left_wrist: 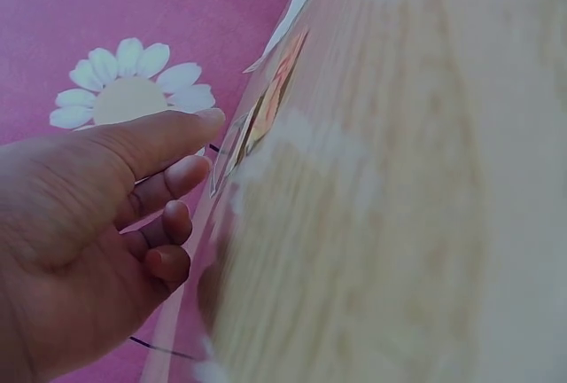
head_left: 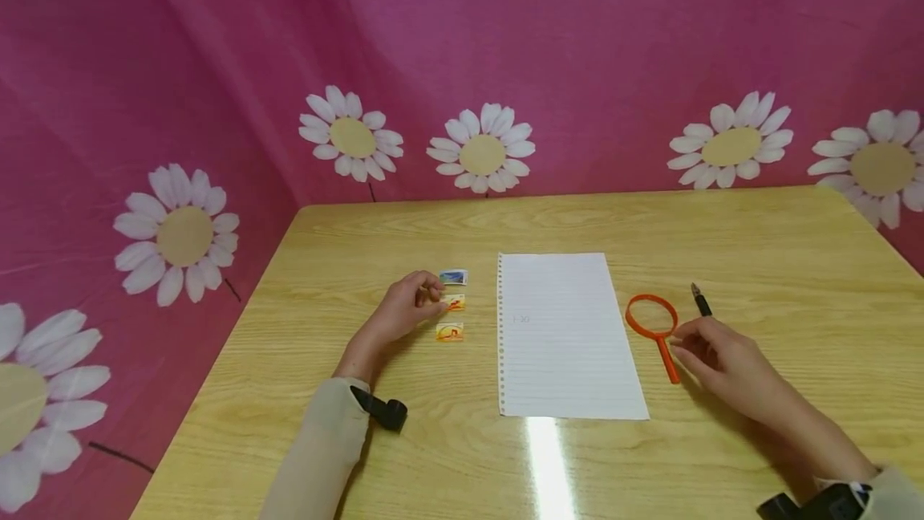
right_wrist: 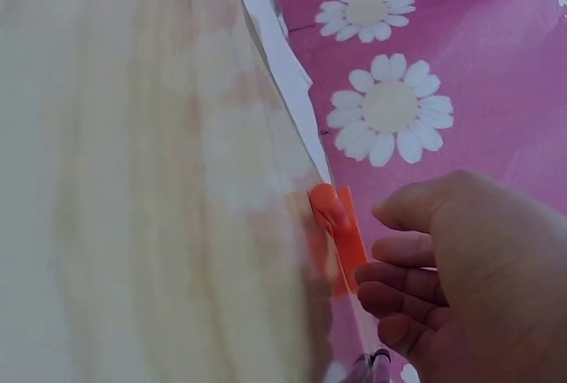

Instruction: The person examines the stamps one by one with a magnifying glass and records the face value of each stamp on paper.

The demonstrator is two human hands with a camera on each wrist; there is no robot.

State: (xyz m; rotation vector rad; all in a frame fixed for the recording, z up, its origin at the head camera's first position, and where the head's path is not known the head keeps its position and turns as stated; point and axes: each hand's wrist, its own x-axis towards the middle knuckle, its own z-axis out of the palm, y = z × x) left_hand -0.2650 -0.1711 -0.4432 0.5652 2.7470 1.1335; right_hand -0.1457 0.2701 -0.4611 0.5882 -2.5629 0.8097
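Three small stamps lie in a column left of centre in the head view: a blue one [head_left: 454, 278] at the back, a yellow-orange one [head_left: 457, 302] in the middle and another yellow-orange one [head_left: 450, 332] in front. My left hand [head_left: 404, 310] hovers beside them, fingertips right at the middle stamp's left edge, fingers loosely bent and holding nothing. On the right, an orange magnifying glass [head_left: 667, 361] lies flat, its round lens pointing away. Just right of its handle is my right hand [head_left: 729, 363], fingers relaxed and nothing in their grasp.
Between the hands lies a lined sheet of paper [head_left: 559, 351] with punched holes down its left side and a faint handwritten mark. A dark pen [head_left: 701, 301] lies beyond the right hand. Pink flowered cloth [head_left: 592, 62] hangs behind the wooden table [head_left: 447, 472].
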